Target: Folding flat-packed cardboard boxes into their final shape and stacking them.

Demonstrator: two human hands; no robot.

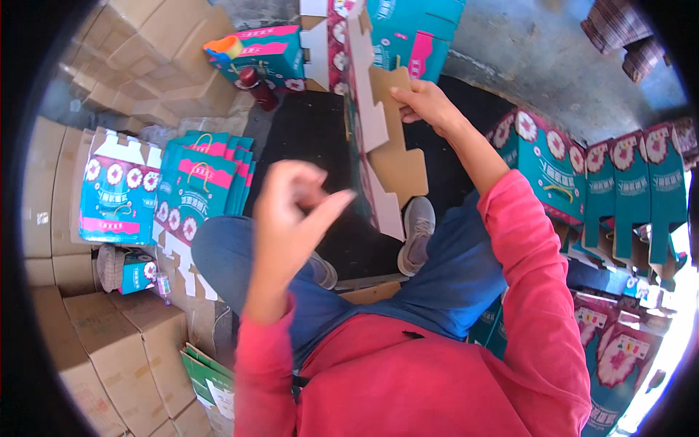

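Observation:
My right hand [429, 108] pinches the brown inner flap of a partly folded carton [378, 131]. The carton stands on edge in front of me, with its notched tabs spread out and its printed side turned to the left. Left of it, my left hand [295, 207] is raised in the air, slightly blurred. Its thumb stretches away from the curled fingers, and nothing shows in it.
Teal and pink gift cartons [120, 186] stand at the left, and more finished cartons [546, 160] line the right. Brown shipping boxes [116, 349] are stacked along the left side. A dark red bottle [258, 89] stands beside the black mat [298, 131].

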